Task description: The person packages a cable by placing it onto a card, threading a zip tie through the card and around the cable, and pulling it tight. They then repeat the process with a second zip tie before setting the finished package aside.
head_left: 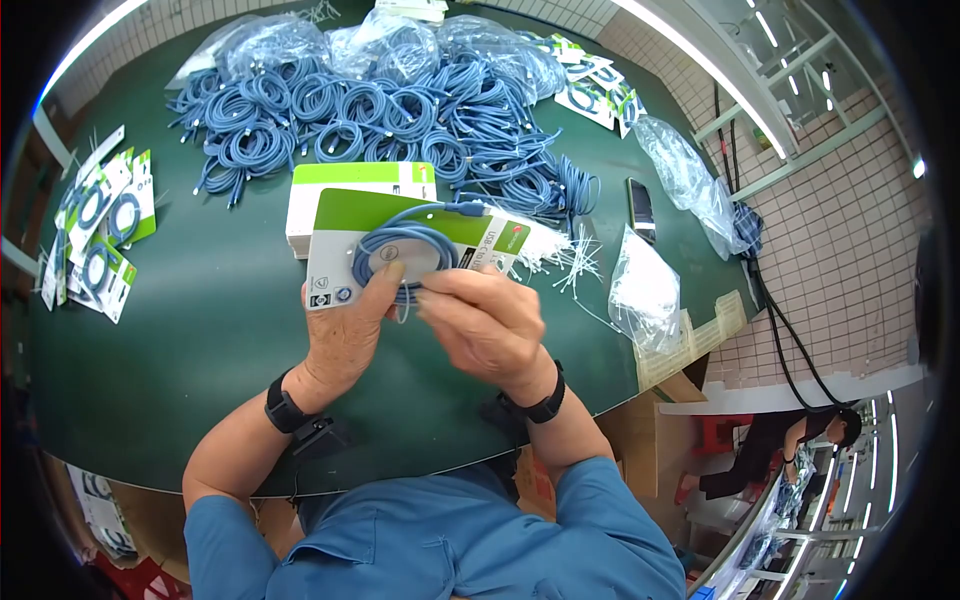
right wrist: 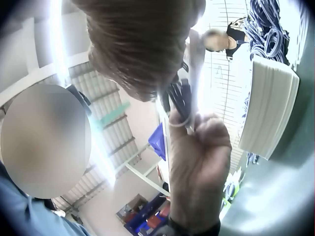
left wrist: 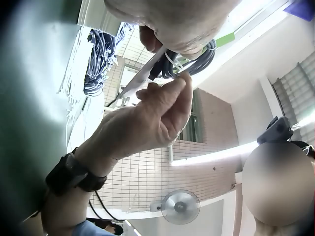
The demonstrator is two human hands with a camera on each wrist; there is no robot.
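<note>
A green and white card (head_left: 335,240) with a coiled blue cable (head_left: 440,243) on its face is held above the table. My left hand (head_left: 350,335) grips the card's lower edge, its thumb pressing on the coil. At the coil's lower side, my right hand (head_left: 485,322) pinches a thin white tie (head_left: 404,312) that loops around the cable. In the left wrist view the tie (left wrist: 173,63) circles the dark-looking coil (left wrist: 201,63), with the right hand's (left wrist: 147,115) thumb and finger together beside it. The right wrist view shows the left hand (right wrist: 197,167) below the cable.
Behind the card stands a stack of cards (head_left: 300,212). A heap of coiled blue cables (head_left: 340,105) fills the back, with plastic bags (head_left: 270,45) beyond. Carded cables (head_left: 123,218) lie left. White ties (head_left: 545,245), a phone (head_left: 641,208) and a bag (head_left: 645,290) lie right.
</note>
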